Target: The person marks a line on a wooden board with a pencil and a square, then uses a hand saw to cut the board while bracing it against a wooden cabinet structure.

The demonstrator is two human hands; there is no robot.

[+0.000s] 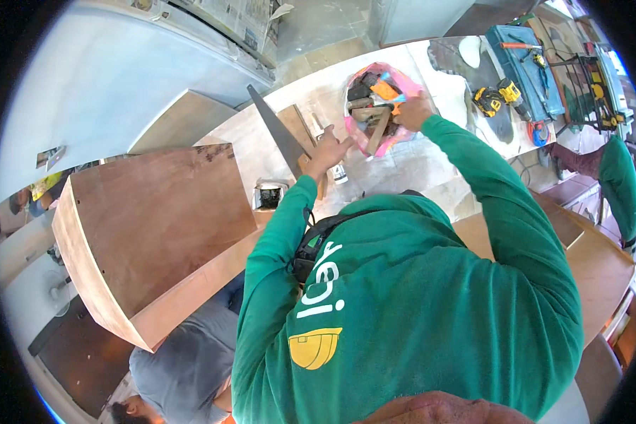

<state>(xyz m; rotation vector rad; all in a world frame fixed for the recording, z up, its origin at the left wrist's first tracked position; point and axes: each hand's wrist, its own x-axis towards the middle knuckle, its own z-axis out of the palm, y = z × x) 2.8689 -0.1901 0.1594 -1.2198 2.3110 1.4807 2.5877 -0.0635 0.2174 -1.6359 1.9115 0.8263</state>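
My left hand (327, 147) rests over a white caulk tube (338, 172) and a wooden strip (293, 121), beside a handsaw (270, 120), with index finger and thumb apart; the other fingers are partly hidden. My right hand (413, 112) reaches into a pink bag (390, 145) at the table's back, its fingers closed on an orange tool (397, 108). The bag holds several dark tools, an orange item (384, 90) and wood pieces (379, 128). A small open container (268, 196) with dark contents stands left of my left hand.
A plywood box (159, 219) fills the left, above a co-worker in grey (169, 360). The pale table (226, 133) carries yellow-black drills (509, 92) and a blue toolbox (516, 53) at right. Another person's green sleeve (622, 184) shows at far right. A board (169, 116) leans behind.
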